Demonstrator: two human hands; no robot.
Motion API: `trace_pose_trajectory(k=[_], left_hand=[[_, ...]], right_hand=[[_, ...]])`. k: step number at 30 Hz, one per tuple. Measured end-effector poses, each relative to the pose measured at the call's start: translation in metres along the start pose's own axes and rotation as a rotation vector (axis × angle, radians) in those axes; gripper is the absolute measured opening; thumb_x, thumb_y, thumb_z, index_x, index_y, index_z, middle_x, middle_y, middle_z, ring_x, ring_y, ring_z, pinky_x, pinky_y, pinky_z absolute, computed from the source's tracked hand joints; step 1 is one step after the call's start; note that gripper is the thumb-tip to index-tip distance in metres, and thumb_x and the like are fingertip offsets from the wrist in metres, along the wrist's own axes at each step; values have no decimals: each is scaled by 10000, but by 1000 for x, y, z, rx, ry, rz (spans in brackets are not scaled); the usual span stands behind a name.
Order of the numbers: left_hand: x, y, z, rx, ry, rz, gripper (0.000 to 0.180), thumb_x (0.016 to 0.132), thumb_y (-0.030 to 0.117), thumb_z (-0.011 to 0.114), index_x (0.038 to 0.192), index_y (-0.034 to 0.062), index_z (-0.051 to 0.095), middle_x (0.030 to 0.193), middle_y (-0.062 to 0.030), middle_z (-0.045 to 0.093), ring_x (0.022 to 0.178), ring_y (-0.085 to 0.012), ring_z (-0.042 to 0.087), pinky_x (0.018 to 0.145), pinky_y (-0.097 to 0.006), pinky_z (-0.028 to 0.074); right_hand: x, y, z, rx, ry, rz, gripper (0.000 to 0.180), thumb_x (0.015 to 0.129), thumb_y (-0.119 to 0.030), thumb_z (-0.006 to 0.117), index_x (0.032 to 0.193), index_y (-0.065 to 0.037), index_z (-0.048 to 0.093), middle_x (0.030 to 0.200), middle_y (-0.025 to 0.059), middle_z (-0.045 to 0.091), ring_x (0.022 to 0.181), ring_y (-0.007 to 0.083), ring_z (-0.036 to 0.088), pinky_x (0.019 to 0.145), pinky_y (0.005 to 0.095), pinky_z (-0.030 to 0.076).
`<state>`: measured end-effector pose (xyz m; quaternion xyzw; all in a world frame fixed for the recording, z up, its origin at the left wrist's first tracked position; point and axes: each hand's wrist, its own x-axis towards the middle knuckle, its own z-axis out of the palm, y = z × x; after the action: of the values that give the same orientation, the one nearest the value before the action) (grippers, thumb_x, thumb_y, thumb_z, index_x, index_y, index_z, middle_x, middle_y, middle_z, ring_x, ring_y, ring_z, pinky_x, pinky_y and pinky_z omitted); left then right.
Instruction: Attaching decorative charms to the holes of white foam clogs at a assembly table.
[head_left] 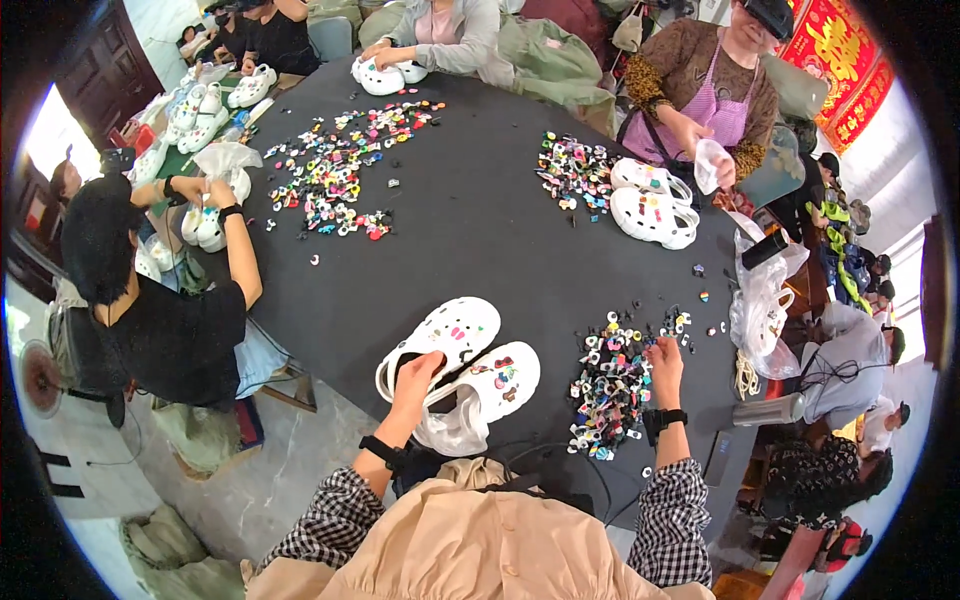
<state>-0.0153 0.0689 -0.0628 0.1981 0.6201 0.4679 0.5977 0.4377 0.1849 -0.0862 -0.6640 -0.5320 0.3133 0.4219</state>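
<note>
Broad dark table [480, 215]: by its near edge, the left hand [412, 385] clamps its fingers on a white clog [462, 328]; the right hand [665, 368], over charms [608, 385], seems to be choosing one, though I can't tell if its fingers grip any. Next calls for a neat pinch.

Matte black worktop [470, 210]: open lane up the middle, between far-left scatter of small multicoloured charms [335, 185] and far-right one [575, 170]. Narrower strip between near pair of white perforated clogs [467, 325] and near heap of small mixed-colour charms [607, 390]. Heap obstructs right hand's [665, 366] direct leftward path. Crumpled clear plastic bag [746, 325] obstructs right edge.
</note>
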Motion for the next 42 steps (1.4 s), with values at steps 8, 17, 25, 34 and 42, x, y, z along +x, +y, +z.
trace_pose_trajectory(k=[8,17,25,34,42], left_hand=[[-2,-2,-4,-494,-20,167,463,984,241,483,1354,-37,459,1372,-104,498,1267,-200,468,1102,-324,325],[1,-6,-7,-328,-142,236,602,988,255,513,1443,-74,297,1499,-140,348,1379,-199,330,1141,-304,227],[-20,7,7,56,-175,77,663,947,310,588,1413,-93,345,1361,-167,495,1237,-202,490,1056,-304,347],[-23,14,8,67,-263,74,521,980,284,544,1379,-29,426,1285,-96,538,1219,-170,473,1034,-290,353],[-8,-7,6,215,-354,378,464,978,230,542,1362,-8,433,1383,-87,338,1256,-188,384,1060,-316,328]], right_hand=[[-17,-64,6,119,-151,-58,126,926,-20,523,1045,13,552,917,45,610,829,115,607,752,259,489],[-27,-137,44,139,-339,-149,152,932,-53,554,1071,-21,604,886,21,647,821,84,625,720,229,474],[-46,-170,71,162,-460,-135,140,929,-74,564,1042,-20,627,852,34,653,805,104,642,710,244,488],[-51,-171,134,101,-630,-215,169,852,-90,658,992,-12,607,893,88,658,780,145,647,719,289,518],[-43,-187,204,-21,-744,-284,144,809,-73,681,930,0,652,855,116,692,793,191,679,732,305,531]])
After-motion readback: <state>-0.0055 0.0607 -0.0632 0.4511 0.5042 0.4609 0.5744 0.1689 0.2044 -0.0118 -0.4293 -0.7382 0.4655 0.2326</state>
